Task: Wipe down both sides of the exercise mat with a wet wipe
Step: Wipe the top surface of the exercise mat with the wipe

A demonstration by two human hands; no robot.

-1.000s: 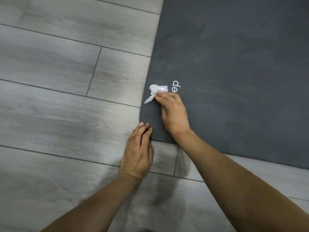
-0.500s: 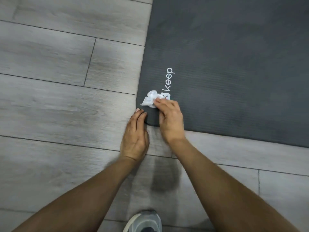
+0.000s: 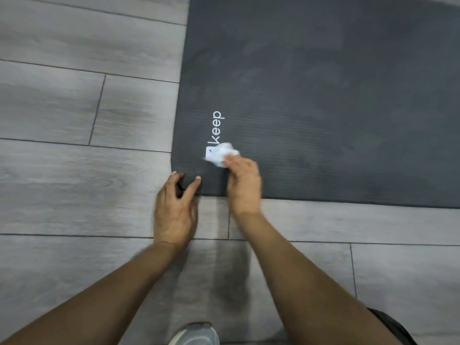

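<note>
A dark grey exercise mat (image 3: 323, 100) lies flat on the floor, with the white word "keep" printed near its near-left corner. My right hand (image 3: 244, 188) holds a crumpled white wet wipe (image 3: 222, 154) pressed on the mat just over the logo's square mark. My left hand (image 3: 175, 210) rests at the mat's near-left corner, fingers spread, with fingertips touching the corner edge. Fainter wiped streaks show on the mat's far part.
Grey wood-look floor planks (image 3: 74, 120) surround the mat on the left and near sides. The toe of a grey shoe (image 3: 195, 334) shows at the bottom centre, and dark shorts (image 3: 395, 327) at the bottom right.
The wipe has slid right, from the mat's left edge to the logo. My left hand's fingers have spread apart at the corner. The view has shifted, showing more of the mat.
</note>
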